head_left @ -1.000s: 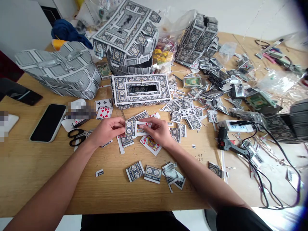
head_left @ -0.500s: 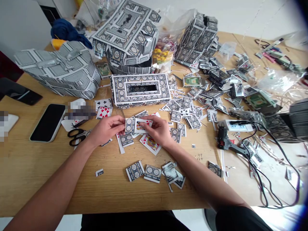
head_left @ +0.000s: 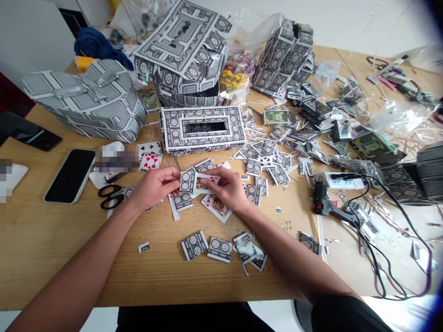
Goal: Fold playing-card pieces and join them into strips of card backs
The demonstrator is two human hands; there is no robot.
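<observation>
My left hand pinches a patterned playing-card piece between thumb and fingers. Closed on a face-up playing card right beside it is my right hand, thumb pressed across the front. The two pieces meet or overlap; whether they are joined I cannot tell. Below the hands lie a jack of hearts card and a cut card piece. Nearer me, folded card pieces rest in a row on the wooden table.
Behind my hands stands a card-covered box with a slot. Left are black scissors and a phone. A glue gun, its cable and a power strip lie right. Card scraps are heaped behind.
My hands stay nearly in place. The patterned piece in my left hand has tilted slightly, and my right thumb has shifted a little on its card.
</observation>
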